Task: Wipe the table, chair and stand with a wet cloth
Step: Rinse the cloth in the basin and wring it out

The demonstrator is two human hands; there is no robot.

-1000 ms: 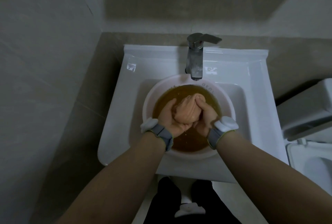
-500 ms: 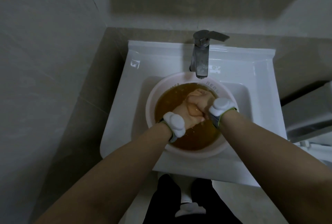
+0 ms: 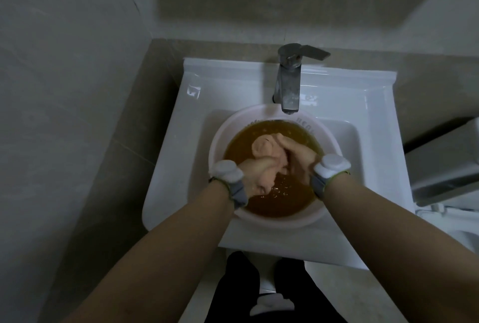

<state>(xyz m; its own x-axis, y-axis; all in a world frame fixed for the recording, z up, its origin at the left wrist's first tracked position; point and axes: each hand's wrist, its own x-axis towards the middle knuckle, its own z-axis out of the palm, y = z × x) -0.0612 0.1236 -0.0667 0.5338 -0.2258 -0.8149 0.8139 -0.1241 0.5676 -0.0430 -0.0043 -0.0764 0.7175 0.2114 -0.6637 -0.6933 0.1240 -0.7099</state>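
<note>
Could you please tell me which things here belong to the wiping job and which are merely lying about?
Job: cloth, gripped by left hand and right hand; basin; brown water.
Lying about: faucet; sink under the basin; toilet.

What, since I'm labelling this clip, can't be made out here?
Head view:
- Bottom of the basin: hidden by brown water.
- Rim lettering: too blurred to read.
- Much of the cloth: covered by the left hand and right hand.
- The white fixture at right: cut off by the frame edge.
</note>
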